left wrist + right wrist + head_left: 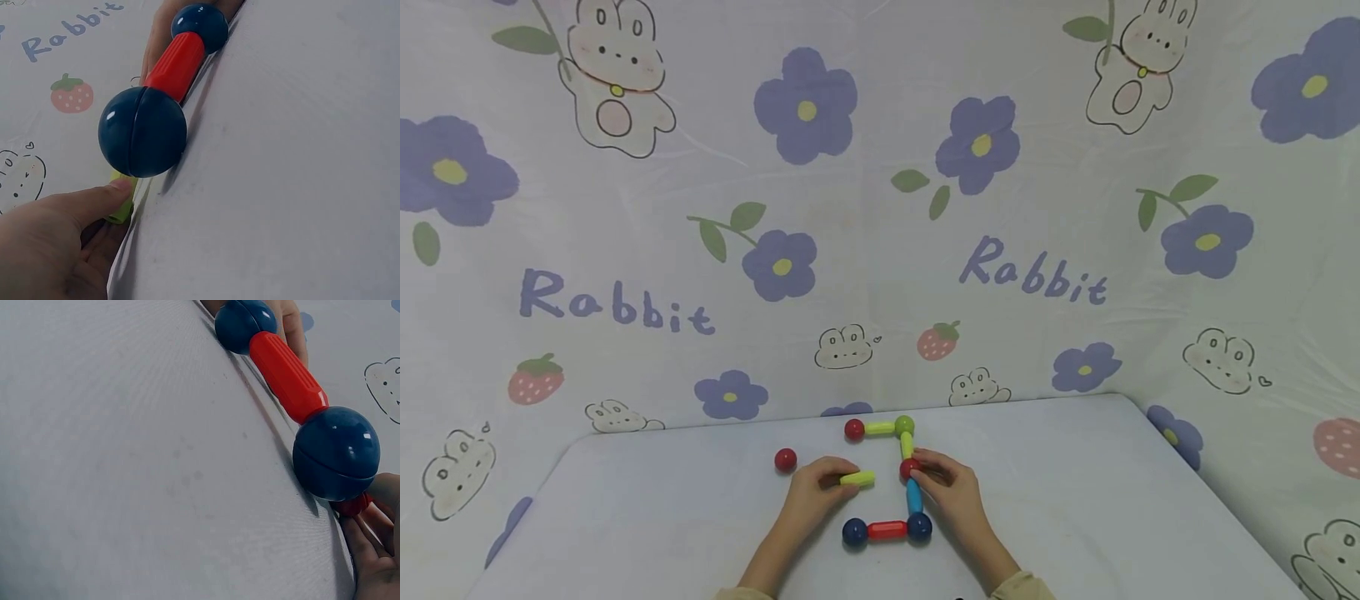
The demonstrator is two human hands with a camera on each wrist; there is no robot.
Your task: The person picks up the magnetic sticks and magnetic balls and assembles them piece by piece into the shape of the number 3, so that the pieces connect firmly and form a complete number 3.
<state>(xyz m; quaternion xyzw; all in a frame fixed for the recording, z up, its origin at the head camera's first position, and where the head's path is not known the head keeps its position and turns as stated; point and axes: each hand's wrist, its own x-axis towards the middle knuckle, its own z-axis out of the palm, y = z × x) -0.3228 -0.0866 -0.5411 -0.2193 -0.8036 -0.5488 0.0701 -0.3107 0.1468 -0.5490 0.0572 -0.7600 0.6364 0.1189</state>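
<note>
Between thumb and fingers, my left hand [815, 490] pinches a short yellow-green rod [858, 478], its free end pointing right; the left wrist view shows the same rod [121, 209] under the thumb. My right hand [953, 489] grips a red ball [910, 469] in the middle of a chain of balls and rods. From that ball a yellow-green rod [907, 445] runs back to a green ball [904, 426]. A blue rod [914, 497] leads forward to a dark blue ball [919, 527]. A red rod [887, 530] joins it to another dark blue ball [854, 532].
At the back, another yellow-green rod [880, 428] links the green ball to a red ball [853, 430]. One loose red ball [786, 460] lies left of my left hand. The white table [1120, 500] meets a patterned cloth [865, 250] behind.
</note>
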